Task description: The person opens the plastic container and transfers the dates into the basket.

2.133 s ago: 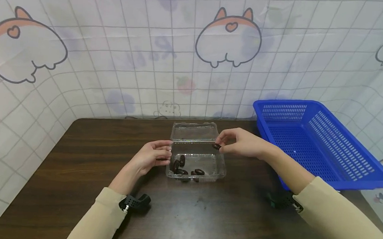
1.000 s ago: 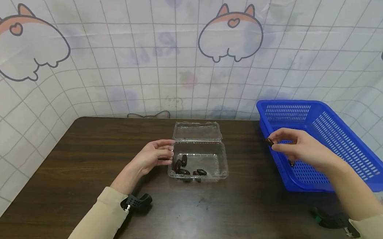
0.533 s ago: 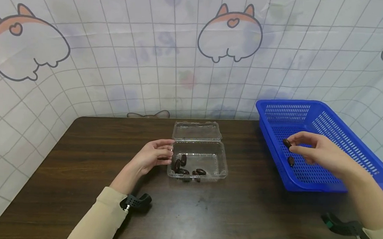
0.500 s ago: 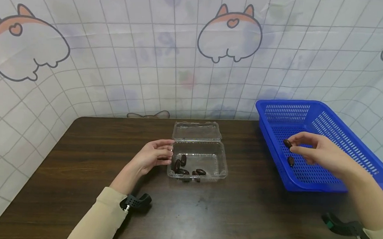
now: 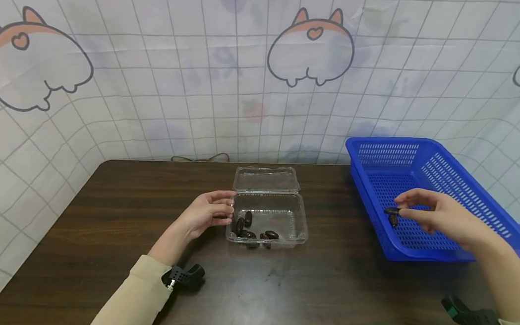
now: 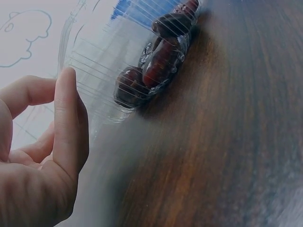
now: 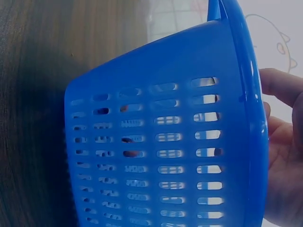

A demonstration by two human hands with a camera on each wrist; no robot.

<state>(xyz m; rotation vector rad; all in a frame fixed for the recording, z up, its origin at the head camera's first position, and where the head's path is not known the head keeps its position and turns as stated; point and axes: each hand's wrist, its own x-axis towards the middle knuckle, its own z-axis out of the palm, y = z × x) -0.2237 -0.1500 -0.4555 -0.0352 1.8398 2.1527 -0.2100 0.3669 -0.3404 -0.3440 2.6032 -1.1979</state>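
Date in my right hand [image 5: 442, 216]: dark brown, oblong, glossy. That date [image 5: 390, 210] is pinched at one end between thumb and fingertips, narrow gap, lying level inside the blue basket [image 5: 466, 190] near its left wall. Second date [image 5: 392, 221] is on the basket floor just beside it.

Left hand [image 5: 204, 213]: fingers apart, loosely extended, tips touching the left side of the clear clamshell box [image 5: 293, 221]; not gripping any date. Lid [image 5: 267, 180] hinged back, away from me.

Counts: one basket, one box, two dates at the basket, five I can make out in the box, front ones distorted by plastic. All on one dark wood table [image 5: 252, 296].
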